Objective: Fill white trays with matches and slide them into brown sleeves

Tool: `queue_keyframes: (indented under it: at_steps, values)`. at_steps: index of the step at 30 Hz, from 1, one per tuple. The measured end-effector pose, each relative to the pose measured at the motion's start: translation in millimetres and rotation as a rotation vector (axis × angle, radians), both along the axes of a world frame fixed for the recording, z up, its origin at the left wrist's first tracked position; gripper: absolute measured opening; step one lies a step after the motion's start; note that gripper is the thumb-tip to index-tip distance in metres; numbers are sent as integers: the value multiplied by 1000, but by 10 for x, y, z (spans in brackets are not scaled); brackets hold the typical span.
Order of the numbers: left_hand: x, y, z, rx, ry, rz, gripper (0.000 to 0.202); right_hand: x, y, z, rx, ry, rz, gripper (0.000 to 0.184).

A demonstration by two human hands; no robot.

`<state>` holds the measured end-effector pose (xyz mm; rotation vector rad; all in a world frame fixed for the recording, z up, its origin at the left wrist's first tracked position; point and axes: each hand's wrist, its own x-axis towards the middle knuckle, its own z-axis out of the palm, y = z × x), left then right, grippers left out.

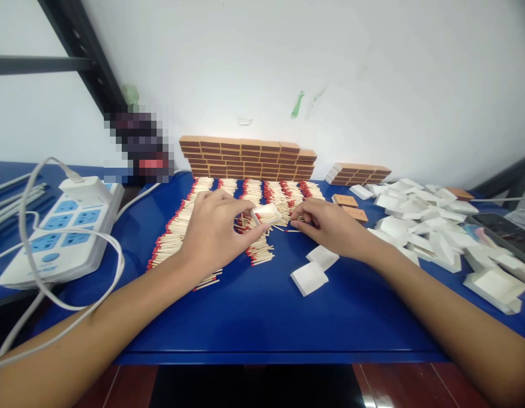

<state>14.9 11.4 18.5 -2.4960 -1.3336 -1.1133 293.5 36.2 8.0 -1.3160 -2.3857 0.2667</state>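
Note:
My left hand grips a small white matchbox tray between thumb and fingers, tilted above the matches. Several wooden matches with red heads lie inside it. Close by on the right, my right hand has its fingers curled and pressed together low over the table; whatever is between them is hidden. A few loose matches show by its thumb. Rows of red-headed matches spread under and behind my left hand. Two empty white trays lie on the blue table in front of my right wrist.
Stacked matchboxes line the wall, with a shorter stack to the right. Two orange matchboxes lie flat beyond my right hand. White trays are heaped at right, near a dark phone. A power strip with looping cable stands left.

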Motion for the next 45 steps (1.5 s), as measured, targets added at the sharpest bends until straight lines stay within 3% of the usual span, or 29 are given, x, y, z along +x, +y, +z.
queue_keyframes:
  at_steps: [12, 27, 32, 36, 39, 42, 45]
  values:
    - [-5, -2, -13, 13, -6, -4, 30, 131, -39, 107, -36, -115, -6, 17]
    - [-11, -1, -9, 5, 12, 2, 29, 138, -62, 79, -150, -96, 78, 23]
    - [-5, 7, -28, 0, 38, -2, 29, 99, -136, 164, -21, -32, 57, 21]
    - [27, -24, -58, 9, 78, -117, 24, -69, -250, 207, 122, 64, 94, 13]
    - [52, -55, -75, 13, 81, -183, 24, -191, -311, 199, 132, 86, 160, 9]
    - [52, -51, -68, 2, 45, -150, 23, -202, -302, 180, 153, 133, 145, 9]
    - [25, -20, -25, -7, 1, -34, 27, -141, -240, 144, 193, 175, 38, 14]
